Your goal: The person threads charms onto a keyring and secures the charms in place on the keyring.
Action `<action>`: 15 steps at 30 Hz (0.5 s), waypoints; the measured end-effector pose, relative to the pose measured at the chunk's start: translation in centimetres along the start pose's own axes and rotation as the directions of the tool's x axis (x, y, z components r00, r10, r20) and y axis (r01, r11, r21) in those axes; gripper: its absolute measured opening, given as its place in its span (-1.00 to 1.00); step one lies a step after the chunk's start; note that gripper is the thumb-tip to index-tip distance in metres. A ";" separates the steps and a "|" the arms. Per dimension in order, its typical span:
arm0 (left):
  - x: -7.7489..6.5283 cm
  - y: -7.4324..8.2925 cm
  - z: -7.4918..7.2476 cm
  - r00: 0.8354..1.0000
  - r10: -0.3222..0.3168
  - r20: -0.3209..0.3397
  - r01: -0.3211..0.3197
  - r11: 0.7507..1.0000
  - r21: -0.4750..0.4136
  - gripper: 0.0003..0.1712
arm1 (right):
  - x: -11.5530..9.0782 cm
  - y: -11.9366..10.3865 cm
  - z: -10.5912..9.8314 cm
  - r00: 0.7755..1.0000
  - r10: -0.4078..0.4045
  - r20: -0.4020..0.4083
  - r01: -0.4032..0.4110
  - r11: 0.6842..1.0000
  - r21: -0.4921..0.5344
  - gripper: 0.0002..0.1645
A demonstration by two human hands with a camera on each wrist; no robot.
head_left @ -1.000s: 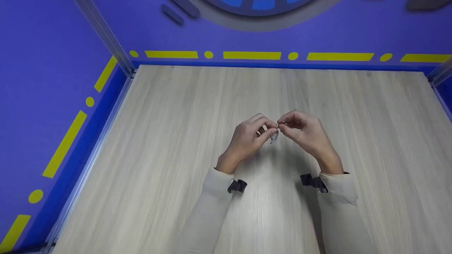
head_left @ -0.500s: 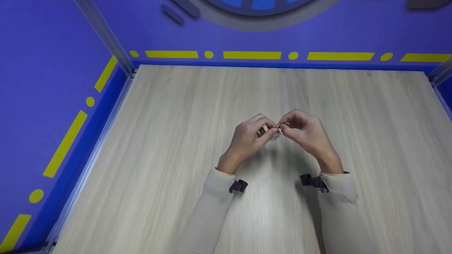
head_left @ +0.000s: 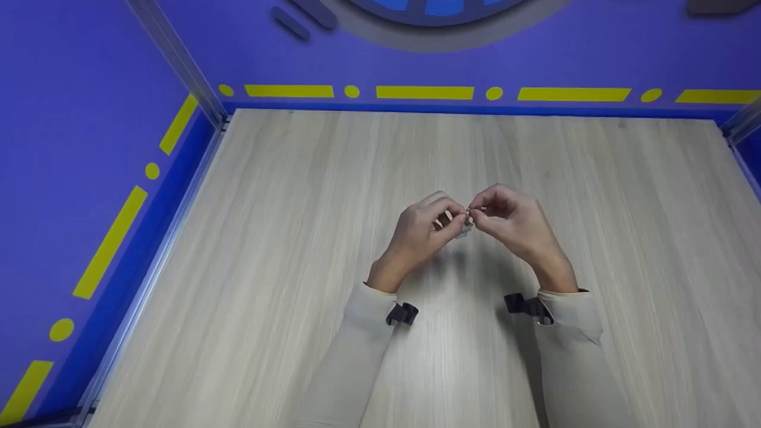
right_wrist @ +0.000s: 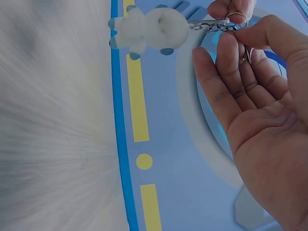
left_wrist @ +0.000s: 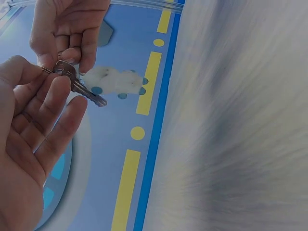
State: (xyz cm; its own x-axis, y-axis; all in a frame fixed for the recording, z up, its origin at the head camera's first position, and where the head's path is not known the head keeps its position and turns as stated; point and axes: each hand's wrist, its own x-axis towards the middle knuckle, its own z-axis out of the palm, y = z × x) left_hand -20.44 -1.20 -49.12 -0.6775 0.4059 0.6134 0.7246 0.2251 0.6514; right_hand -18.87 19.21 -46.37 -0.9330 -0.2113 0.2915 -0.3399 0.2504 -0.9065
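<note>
Both hands meet in the air over the table, fingertips almost together. My left hand (head_left: 419, 229) pinches a metal key ring (right_wrist: 239, 16) between thumb and index finger. A silver key (left_wrist: 79, 85) hangs from the ring, slanting down. My right hand (head_left: 517, 223) pinches the keychain's short chain (right_wrist: 211, 27) close to the ring, and a small metal clasp (right_wrist: 247, 55) pokes out behind its fingers. On the chain dangles a white figurine charm (right_wrist: 154, 30) with blue feet and ears. In the head view the fingers hide most of the keychain.
A light wood-grain table (head_left: 297, 208) spreads beneath the hands. Blue panels (head_left: 71, 89) with yellow marks border it at the left and back, joined by a metal corner post (head_left: 178, 59). Black straps (head_left: 403, 313) sit at the wrists.
The hanging charm has swung and shows less below the left fingers. My right fingertips have shifted slightly right, with a bit of metal now showing beyond them. The left hand has hardly moved.
</note>
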 end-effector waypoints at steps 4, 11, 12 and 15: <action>0.0 0.1 0.0 1.000 0.000 -0.013 0.000 1.000 0.014 -0.96 | 0.0 0.0 0.2 1.000 -0.013 0.008 0.013 1.000 0.001 -0.88; 0.0 0.4 0.0 0.999 -0.004 -0.037 0.008 0.994 0.108 -0.89 | 0.0 -0.1 0.3 0.999 -0.026 0.023 0.027 0.999 -0.027 -0.86; 0.0 0.4 0.0 0.999 -0.006 -0.037 0.010 0.992 0.123 -0.88 | 0.0 -0.1 0.3 0.999 -0.028 0.023 0.029 0.999 -0.028 -0.86; -0.1 0.4 0.0 0.999 -0.020 -0.036 0.026 0.988 0.152 -0.88 | 0.0 -0.1 0.3 0.999 -0.035 0.025 0.036 0.999 -0.037 -0.86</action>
State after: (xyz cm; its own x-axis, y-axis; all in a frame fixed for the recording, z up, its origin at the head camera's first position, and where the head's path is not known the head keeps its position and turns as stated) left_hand -20.08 -1.15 -48.91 -0.6963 0.3689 0.6157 0.7177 0.3678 0.5913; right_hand -18.80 18.87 -46.42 -0.9172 -0.2432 0.3157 -0.3776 0.2772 -0.8835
